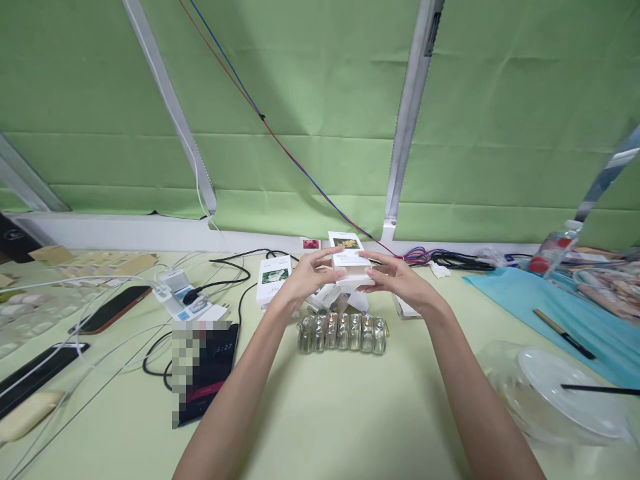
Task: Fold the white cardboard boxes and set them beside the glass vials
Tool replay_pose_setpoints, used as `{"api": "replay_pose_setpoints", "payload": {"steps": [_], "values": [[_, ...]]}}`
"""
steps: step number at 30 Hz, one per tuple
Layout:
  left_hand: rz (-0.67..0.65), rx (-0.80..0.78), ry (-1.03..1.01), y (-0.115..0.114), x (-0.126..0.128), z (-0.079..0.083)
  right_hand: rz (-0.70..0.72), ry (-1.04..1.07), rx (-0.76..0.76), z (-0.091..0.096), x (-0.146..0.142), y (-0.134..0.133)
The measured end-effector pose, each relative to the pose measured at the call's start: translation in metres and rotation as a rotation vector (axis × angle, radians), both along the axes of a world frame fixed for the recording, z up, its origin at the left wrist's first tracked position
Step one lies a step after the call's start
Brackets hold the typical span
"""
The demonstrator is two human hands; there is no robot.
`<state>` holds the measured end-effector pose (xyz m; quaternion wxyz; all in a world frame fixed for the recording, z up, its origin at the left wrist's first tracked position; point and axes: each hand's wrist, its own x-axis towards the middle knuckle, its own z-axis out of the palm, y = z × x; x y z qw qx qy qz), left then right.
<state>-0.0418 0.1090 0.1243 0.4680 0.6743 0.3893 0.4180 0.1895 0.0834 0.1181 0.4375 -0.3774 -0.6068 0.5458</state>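
Both hands hold a small white cardboard box [353, 259] with a picture of yellow flowers. My left hand [311, 273] pinches its left side, fingers on top and thumb at the near edge. At the right side, my right hand [399, 279] grips it the same way. The box's near end looks open; its inside is hard to make out. Just in front stands a row of several small clear glass bottles [343, 333]. Another white box [273, 279], with a white-flower picture, lies left of my left hand. Crumpled white packaging [327, 297] sits partly hidden below the held box.
At left are a power strip [187, 297] with cables, a phone [113, 310] and a dark-screened device [213, 373]. To the right lie a blue sheet [525, 300], a pen [565, 333], a lidded plastic tub [570, 390] and a bottle [557, 247]. Green blinds [310, 153] hang behind.
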Motion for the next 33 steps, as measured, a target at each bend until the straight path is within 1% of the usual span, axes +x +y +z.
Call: {"api": "replay_pose_setpoints", "payload": {"steps": [4,8,14,17,24,28,33], "values": [[0.006,-0.027,0.016,0.001,-0.001,-0.001,-0.009,0.012,0.033,-0.002,0.0,0.002],[-0.009,-0.035,0.012,0.001,-0.003,-0.001,-0.05,0.042,0.042,-0.005,0.0,0.003],[-0.019,-0.049,-0.016,-0.003,-0.001,0.004,-0.073,0.095,0.021,-0.007,0.001,0.007],[-0.019,-0.075,-0.038,-0.005,-0.001,0.006,-0.104,0.096,0.06,-0.009,0.001,0.009],[-0.033,-0.127,-0.092,-0.006,0.0,0.009,-0.166,0.051,0.204,-0.012,-0.001,0.014],[-0.057,-0.15,-0.112,-0.009,0.001,0.013,-0.19,0.032,0.233,-0.011,0.0,0.013],[-0.099,-0.183,-0.128,-0.012,0.0,0.016,-0.186,0.026,0.242,-0.01,0.002,0.012]]}}
